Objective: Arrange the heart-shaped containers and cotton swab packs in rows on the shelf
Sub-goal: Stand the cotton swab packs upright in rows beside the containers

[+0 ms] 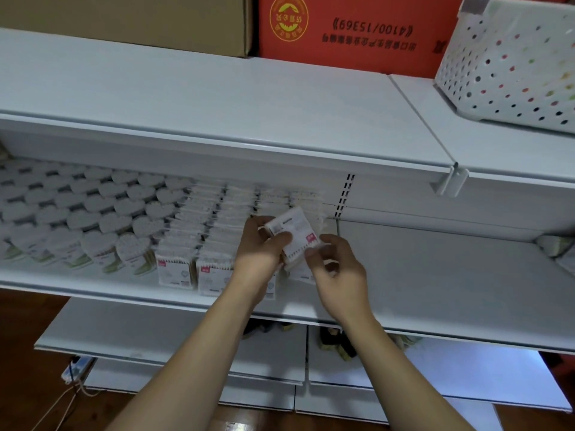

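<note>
White metal shelving fills my view, and I'm working at the middle shelf point(435, 290), its front lip running just under my wrists. Up top sit a brown cardboard box point(124, 23) and, touching its right side, a red box point(351, 29) with its print upside down, and to the right a white perforated basket point(510, 60) hangs over the edge of the upper board. On my shelf the heart-shaped containers point(77, 213) stand in tidy rows across the left part, cotton tips up, running back into the shadow. Just beside them on the right, the cotton swab packs point(199, 244) stand in rows of their own, front ones upright with red tags on the labels. My left hand point(258, 247) is curled around one swab pack point(294, 234), thumb across its label, holding it tilted above the right end of those rows. My right hand point(336, 265) comes in from the right, fingertips pinching the lower right corner of that same pack. The pack is off the shelf, between both hands. The shelf to the right of my hands is bare white board, with some soft pale packages point(557, 250) at the far right edge, too blurred to name. Below, lower shelves step out toward me, with dark items I can't make out, and a cable point(62, 399) trails on the wooden floor point(25, 384) at lower left.
</note>
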`<action>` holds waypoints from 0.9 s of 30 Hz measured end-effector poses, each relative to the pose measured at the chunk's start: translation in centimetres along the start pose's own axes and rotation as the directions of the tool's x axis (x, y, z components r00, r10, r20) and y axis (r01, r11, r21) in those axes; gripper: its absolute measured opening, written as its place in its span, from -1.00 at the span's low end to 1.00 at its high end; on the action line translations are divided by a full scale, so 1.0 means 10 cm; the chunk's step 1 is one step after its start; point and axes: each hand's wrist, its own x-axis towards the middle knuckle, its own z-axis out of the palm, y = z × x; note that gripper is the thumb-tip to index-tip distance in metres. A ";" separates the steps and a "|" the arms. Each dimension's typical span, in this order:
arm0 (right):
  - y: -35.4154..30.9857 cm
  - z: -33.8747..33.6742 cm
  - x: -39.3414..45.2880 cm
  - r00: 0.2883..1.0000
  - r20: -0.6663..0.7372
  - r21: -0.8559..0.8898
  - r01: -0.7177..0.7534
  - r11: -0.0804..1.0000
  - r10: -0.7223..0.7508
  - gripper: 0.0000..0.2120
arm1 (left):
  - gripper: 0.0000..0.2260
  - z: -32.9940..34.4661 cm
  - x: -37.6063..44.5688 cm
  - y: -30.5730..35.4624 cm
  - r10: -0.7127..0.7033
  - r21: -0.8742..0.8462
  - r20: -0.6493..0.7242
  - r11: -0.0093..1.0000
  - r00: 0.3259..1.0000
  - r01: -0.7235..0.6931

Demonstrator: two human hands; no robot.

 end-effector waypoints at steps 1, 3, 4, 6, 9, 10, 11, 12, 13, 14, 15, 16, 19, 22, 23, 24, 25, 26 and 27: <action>-0.05 -0.01 0.01 0.995 0.002 0.097 -0.102 0.990 0.102 -0.70 | -0.76 0.05 -0.01 -0.01 0.002 0.009 -0.001 1.000 1.000 -0.002; -0.15 -0.05 0.06 0.962 -0.012 0.343 -0.252 0.905 0.273 -0.63 | -0.75 0.12 -0.04 -0.02 0.003 0.016 0.017 1.000 1.000 -0.003; -0.19 -0.08 0.08 0.946 -0.014 0.437 -0.286 0.853 0.324 -0.60 | -0.75 0.15 -0.05 -0.01 0.007 0.033 0.026 0.999 1.000 -0.008; -0.20 -0.16 0.13 0.942 -0.085 0.434 -0.259 0.863 0.326 -0.60 | -0.77 0.15 -0.03 -0.02 0.106 0.301 0.039 0.947 0.994 -0.113; -0.08 -0.34 0.18 0.979 -0.167 0.051 -0.106 0.993 0.114 -0.75 | -0.72 -0.04 0.01 -0.03 0.368 0.699 0.127 0.626 0.921 -0.346; -0.03 -0.38 0.18 0.992 -0.123 -0.057 -0.029 0.998 0.022 -0.78 | -0.64 -0.13 0.02 -0.04 0.418 0.758 0.198 0.508 0.886 -0.409; 0.03 -0.39 0.17 0.995 -0.060 -0.141 0.075 0.987 -0.084 -0.78 | -0.51 -0.21 0.02 -0.04 0.405 0.810 0.285 0.383 0.869 -0.444; 0.09 -0.38 0.16 0.978 0.006 -0.214 0.203 0.955 -0.207 -0.76 | -0.36 -0.29 0.03 -0.06 0.351 0.851 0.370 0.244 0.860 -0.465; 0.15 -0.34 0.15 0.943 0.082 -0.281 0.331 0.901 -0.322 -0.73 | -0.26 -0.35 0.03 -0.08 0.261 0.874 0.436 0.106 0.862 -0.474; 0.20 -0.29 0.13 0.898 0.153 -0.331 0.440 0.835 -0.413 -0.71 | -0.21 -0.40 0.02 -0.11 0.175 0.877 0.475 -0.012 0.863 -0.480; 0.25 -0.23 0.11 0.855 0.211 -0.371 0.519 0.770 -0.474 -0.70 | -0.19 -0.44 0.02 -0.16 0.119 0.867 0.498 -0.095 0.859 -0.490; 0.30 -0.16 0.11 0.821 0.251 -0.406 0.571 0.714 -0.514 -0.69 | -0.20 -0.47 0.03 -0.19 0.079 0.853 0.515 -0.147 0.853 -0.501; 0.41 0.01 0.10 0.776 0.306 -0.502 0.624 0.599 -0.552 -0.66 | -0.23 -0.50 0.03 -0.30 0.021 0.833 0.516 -0.246 0.856 -0.496; 0.50 0.10 0.06 0.781 0.275 -0.574 0.601 0.556 -0.560 -0.72 | -0.31 -0.51 0.05 -0.37 0.113 0.836 0.529 -0.241 0.841 -0.494; 0.53 0.10 0.04 0.794 0.257 -0.610 0.575 0.544 -0.551 -0.70 | -0.34 -0.51 0.05 -0.39 0.138 0.832 0.542 -0.232 0.829 -0.505; 0.56 0.09 0.02 0.807 0.247 -0.644 0.550 0.532 -0.536 -0.67 | -0.35 -0.53 0.06 -0.41 0.148 0.826 0.553 -0.228 0.820 -0.516; 0.59 0.08 0.00 0.816 0.246 -0.667 0.534 0.520 -0.523 -0.64 | -0.36 -0.54 0.06 -0.42 0.152 0.820 0.562 -0.230 0.813 -0.524; 0.62 0.08 -0.03 0.820 0.252 -0.679 0.528 0.510 -0.515 -0.61 | -0.36 -0.56 0.08 -0.44 0.163 0.815 0.571 -0.233 0.805 -0.531; 0.65 0.09 -0.04 0.819 0.265 -0.684 0.531 0.500 -0.508 -0.58 | -0.36 -0.57 0.09 -0.45 0.179 0.807 0.583 -0.235 0.792 -0.541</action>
